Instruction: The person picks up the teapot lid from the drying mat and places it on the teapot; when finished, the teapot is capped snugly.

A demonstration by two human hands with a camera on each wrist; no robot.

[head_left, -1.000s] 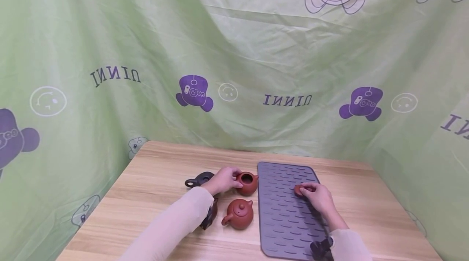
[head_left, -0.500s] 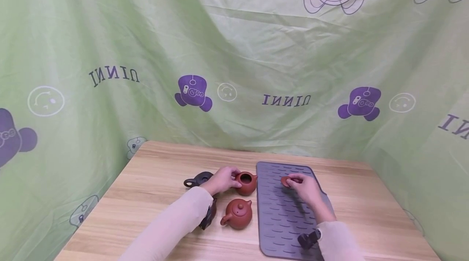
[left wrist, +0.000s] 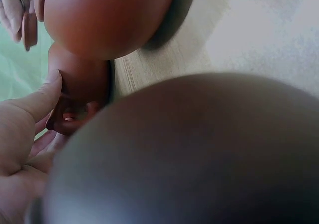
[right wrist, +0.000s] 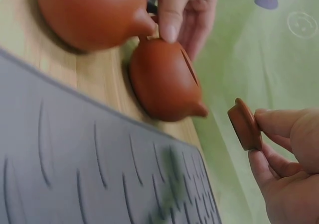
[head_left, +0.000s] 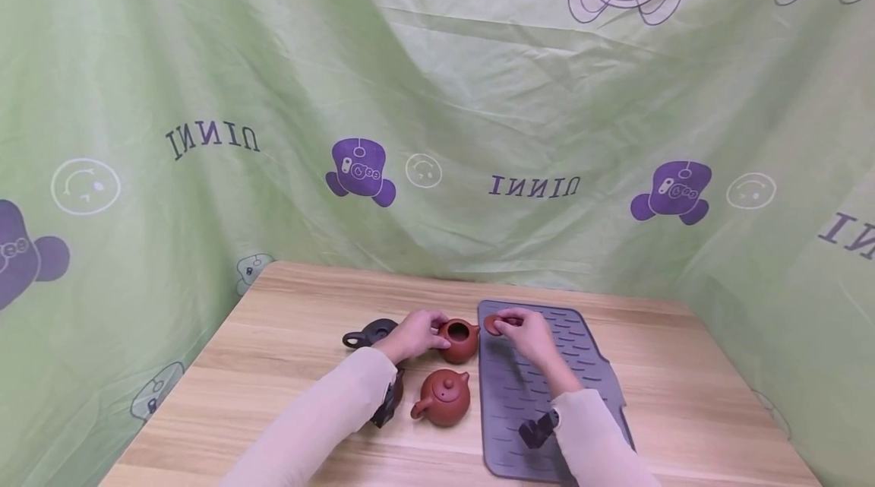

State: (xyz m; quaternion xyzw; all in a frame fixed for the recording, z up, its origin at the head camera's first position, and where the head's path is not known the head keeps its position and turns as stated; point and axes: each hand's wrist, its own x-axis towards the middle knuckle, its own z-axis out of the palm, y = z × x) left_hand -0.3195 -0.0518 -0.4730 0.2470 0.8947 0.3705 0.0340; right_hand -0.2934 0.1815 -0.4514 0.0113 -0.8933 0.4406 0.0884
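A reddish-brown clay teapot [head_left: 461, 351] stands uncovered, its round mouth facing up, left of the grey mat. My left hand [head_left: 418, 335] holds it at the handle side, the thumb on its body and the other fingers behind the handle. Above the mat's far left part, my right hand [head_left: 532, 335] pinches the teapot's lid [right wrist: 245, 125] between thumb and fingers. The lid is tilted in the air, to the right of the open mouth and apart from it. Nearer to me, a second red teapot [head_left: 446, 402] sits with its lid on.
The grey ridged mat [head_left: 513, 388] lies on the wooden table [head_left: 287, 335], right of the teapots. A black teapot [head_left: 372, 333] stands behind my left forearm. A dark rounded pot [left wrist: 199, 149] is close under my left wrist. Green printed cloth [head_left: 437, 92] hangs around the table.
My right hand has carried the lid leftward and a little farther from me over the mat, toward the uncovered teapot. My left hand has stayed on that teapot.
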